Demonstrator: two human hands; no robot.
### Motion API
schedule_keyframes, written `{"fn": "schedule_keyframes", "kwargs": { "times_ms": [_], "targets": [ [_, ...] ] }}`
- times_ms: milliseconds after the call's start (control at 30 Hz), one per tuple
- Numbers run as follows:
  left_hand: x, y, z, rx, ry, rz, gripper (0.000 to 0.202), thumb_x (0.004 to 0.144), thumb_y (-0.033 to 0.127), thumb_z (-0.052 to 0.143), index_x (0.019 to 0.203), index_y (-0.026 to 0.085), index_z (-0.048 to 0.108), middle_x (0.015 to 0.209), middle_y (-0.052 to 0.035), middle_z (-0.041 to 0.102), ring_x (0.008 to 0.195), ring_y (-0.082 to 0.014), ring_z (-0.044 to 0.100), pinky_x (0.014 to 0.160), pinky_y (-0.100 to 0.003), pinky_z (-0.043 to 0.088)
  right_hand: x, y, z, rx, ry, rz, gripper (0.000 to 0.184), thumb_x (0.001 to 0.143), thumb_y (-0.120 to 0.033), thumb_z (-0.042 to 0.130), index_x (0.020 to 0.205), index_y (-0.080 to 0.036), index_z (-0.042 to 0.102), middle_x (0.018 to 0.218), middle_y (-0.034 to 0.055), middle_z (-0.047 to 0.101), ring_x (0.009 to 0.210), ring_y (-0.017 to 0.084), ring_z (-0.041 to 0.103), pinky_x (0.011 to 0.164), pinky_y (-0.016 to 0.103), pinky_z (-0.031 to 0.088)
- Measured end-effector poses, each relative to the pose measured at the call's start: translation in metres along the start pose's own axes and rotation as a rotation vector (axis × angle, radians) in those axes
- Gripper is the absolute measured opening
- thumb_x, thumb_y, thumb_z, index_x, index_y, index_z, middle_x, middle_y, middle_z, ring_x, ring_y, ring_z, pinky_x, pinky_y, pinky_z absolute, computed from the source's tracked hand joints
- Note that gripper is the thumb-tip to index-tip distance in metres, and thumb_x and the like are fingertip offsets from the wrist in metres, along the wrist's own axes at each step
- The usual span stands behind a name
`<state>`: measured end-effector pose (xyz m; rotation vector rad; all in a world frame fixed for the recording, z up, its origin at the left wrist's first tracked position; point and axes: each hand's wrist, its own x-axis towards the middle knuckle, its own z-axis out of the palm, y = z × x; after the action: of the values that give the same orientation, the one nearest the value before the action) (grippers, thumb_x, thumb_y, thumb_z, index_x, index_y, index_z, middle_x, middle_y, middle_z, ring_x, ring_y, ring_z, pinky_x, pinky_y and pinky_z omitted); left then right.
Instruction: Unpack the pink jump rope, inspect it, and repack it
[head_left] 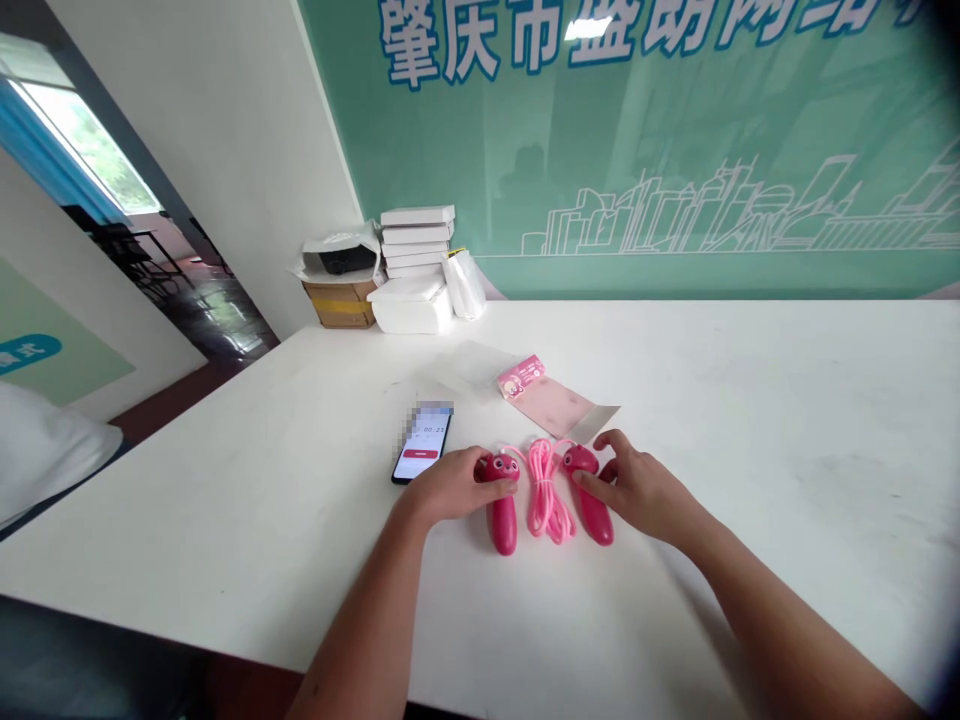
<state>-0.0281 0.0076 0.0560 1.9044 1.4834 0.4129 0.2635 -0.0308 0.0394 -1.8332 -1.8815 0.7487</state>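
Observation:
A pink skipping rope lies on the white table (pixel 750 420). It has two dark pink handles with cartoon faces and a bundled light pink cord (pixel 546 492) between them. My left hand (pixel 454 483) rests curled over the top of the left handle (pixel 503 515), thumb along its side. The fingers of my right hand (pixel 634 485) pinch the top of the right handle (pixel 592 500). Both handles lie flat on the table.
A phone (pixel 422 452) with a lit screen lies just left of my left hand. A pink and clear plastic packet (pixel 551 398) lies behind the rope. Stacked white boxes (pixel 417 240), a cardboard box (pixel 341 300) and bags stand at the far left corner.

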Motion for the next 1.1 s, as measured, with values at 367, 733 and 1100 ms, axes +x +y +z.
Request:
{"fn": "schedule_keyframes", "kwargs": {
  "times_ms": [367, 733, 1100],
  "targets": [
    [0.002, 0.020, 0.027, -0.062, -0.001, -0.067, 0.045, 0.081, 0.067, 0.066, 0.093, 0.025, 0.059, 0.102, -0.0049, 0.073, 0.090, -0.0264, 0.067, 0.069, -0.032, 0.045, 0.002, -0.006, 0.013, 0.117, -0.103, 0.182, 0.032, 0.087, -0.049, 0.060, 0.068, -0.023, 0.057, 0.069, 0.0029, 0.069, 0.060, 0.018, 0.060, 0.053, 0.031, 0.042],
    [0.011, 0.012, 0.038, -0.921, -0.219, 0.048, 0.053, 0.075, 0.045, 0.086, 0.111, 0.022, 0.055, 0.102, -0.0027, 0.062, 0.095, -0.0210, 0.061, 0.085, -0.034, 0.046, 0.004, -0.008, 0.027, 0.613, -0.078, 0.056, 0.032, 0.084, -0.052, 0.069, 0.079, -0.022, 0.057, 0.071, -0.0001, 0.061, 0.064, 0.016, 0.054, 0.058, 0.029, 0.042],
    [0.016, 0.013, 0.044, -1.418, -0.284, 0.155, 0.045, 0.070, 0.016, 0.086, 0.107, 0.022, 0.062, 0.102, -0.0027, 0.067, 0.109, -0.0285, 0.068, 0.100, -0.041, 0.044, 0.002, -0.012, 0.022, 0.826, -0.058, -0.101, 0.037, 0.083, -0.046, 0.078, 0.108, -0.021, 0.064, 0.101, 0.0064, 0.072, 0.092, 0.024, 0.066, 0.077, 0.036, 0.054]
  ]
}}
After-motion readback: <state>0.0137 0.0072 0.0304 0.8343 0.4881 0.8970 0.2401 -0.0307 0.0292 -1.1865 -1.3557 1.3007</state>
